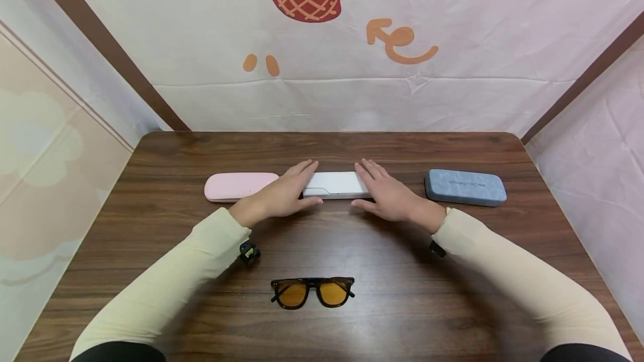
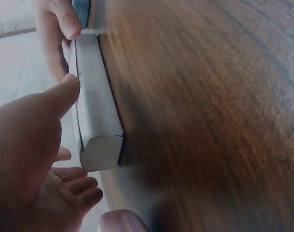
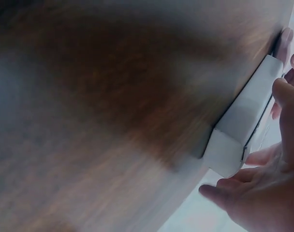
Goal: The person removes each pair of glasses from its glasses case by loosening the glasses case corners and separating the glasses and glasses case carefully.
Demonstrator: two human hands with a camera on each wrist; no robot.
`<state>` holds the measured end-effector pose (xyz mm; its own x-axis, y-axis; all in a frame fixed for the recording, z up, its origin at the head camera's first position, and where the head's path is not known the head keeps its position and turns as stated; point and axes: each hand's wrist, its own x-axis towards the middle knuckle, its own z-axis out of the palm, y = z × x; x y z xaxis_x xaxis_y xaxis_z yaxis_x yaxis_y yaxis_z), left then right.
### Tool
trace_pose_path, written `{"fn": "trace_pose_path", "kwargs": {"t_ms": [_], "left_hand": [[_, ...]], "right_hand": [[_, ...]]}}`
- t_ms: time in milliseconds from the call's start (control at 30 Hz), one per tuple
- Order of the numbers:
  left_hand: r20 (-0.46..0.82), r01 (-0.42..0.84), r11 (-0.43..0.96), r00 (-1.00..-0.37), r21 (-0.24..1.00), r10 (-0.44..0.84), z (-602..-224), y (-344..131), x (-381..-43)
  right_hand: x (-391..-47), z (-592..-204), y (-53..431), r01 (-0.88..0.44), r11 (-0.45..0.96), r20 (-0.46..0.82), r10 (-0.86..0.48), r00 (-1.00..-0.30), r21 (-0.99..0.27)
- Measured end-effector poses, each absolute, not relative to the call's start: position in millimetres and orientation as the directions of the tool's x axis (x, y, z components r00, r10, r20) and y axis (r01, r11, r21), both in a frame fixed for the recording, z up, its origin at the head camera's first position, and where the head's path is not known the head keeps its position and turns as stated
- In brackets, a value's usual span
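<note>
A white glasses case (image 1: 336, 184) lies closed on the table between the two hands. The left hand (image 1: 283, 193) is at its left end, fingers stretched forward and thumb along the near side. At the opposite end is the right hand (image 1: 391, 194), its fingers also extended, the fingertips over the lid's right part in the head view. Both wrist views show thumbs and fingers spread about the white case (image 2: 96, 92); whether they touch it I cannot tell for sure. Glasses (image 1: 312, 292) with black frames and orange lenses lie nearer the person, temples folded.
A pink glasses case (image 1: 238, 186) lies left of the white one, partly behind the left hand. To the right is a blue glasses case (image 1: 465, 187) with lettering on its lid. The wooden table (image 1: 402, 317) meets a printed cloth (image 1: 332, 105) at the back.
</note>
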<state>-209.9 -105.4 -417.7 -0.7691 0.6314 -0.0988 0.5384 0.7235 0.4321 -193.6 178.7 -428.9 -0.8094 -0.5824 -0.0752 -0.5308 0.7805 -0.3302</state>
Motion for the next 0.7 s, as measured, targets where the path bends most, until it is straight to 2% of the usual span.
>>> {"fn": "trace_pose_path", "kwargs": {"t_ms": [133,367,700], "left_hand": [[-0.084,0.539,0.706,-0.765,0.46,0.639,-422.6,-103.6,-211.2],[-0.014,0.58,0.683,-0.758,0.444,0.652,-425.5,-101.7,-210.6],[0.008,0.579,0.683,-0.766,0.445,0.643,-428.3,-101.7,-211.0]], "right_hand": [[-193.7,-431.5,180.7,-0.508,0.777,-0.063,-0.567,-0.821,-0.373],[-194.7,-438.1,183.9,-0.554,0.754,0.015,-0.588,-0.809,-0.352],[-194.8,-442.0,185.7,-0.577,0.743,0.079,-0.589,-0.805,-0.339]]}}
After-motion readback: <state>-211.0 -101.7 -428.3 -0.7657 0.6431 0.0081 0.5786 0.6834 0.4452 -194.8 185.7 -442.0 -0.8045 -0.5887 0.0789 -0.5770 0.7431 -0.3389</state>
